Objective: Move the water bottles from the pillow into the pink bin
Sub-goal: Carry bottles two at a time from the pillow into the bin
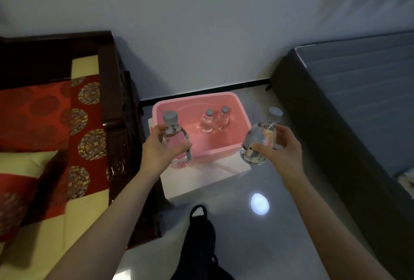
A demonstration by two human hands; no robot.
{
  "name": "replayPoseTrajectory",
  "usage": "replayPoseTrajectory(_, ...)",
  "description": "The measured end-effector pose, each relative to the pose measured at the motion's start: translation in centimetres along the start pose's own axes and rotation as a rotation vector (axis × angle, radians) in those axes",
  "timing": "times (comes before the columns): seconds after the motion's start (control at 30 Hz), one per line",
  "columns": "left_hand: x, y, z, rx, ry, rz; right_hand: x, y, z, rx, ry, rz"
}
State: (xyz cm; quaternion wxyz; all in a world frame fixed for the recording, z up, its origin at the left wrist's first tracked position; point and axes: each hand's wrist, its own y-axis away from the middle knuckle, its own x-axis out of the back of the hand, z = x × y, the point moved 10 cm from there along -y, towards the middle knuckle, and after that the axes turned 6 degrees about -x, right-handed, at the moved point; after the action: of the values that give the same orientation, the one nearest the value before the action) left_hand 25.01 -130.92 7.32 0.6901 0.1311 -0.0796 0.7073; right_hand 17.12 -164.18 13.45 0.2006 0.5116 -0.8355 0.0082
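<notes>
A pink bin (240,112) stands on a white board on the floor ahead of me. Two clear water bottles with grey caps, one (206,121) beside the other (224,118), stand upright inside it near the back. My left hand (159,148) grips a clear water bottle (173,131) upright over the bin's near left corner. My right hand (280,148) grips another clear water bottle (259,140), tilted, just off the bin's near right corner. A red patterned pillow (33,116) lies on the wooden seat to my left.
A dark wooden seat (121,105) with yellow and red cushions fills the left. A grey mattress on a dark base (336,111) runs along the right. The white board (206,179) lies under the bin. My black shoe (199,230) is on the glossy floor.
</notes>
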Motion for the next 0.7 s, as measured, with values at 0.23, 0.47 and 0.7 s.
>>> replayPoseTrajectory(0.23,-3.3,-7.1,-1.9,0.013,-0.041,0.045,-3.3,-9.0,1.3,-0.043,0.02,-0.021)
replayPoseTrajectory(0.47,-8.3,-12.6,-7.2,0.109,-0.098,-0.009,-11.2,-16.3,6.4,-0.116,0.118,-0.14)
replayPoseTrajectory(0.7,-11.1,-14.8,-13.4,0.196,-0.168,0.057,-18.2,-20.4,13.3,-0.14,0.3,-0.267)
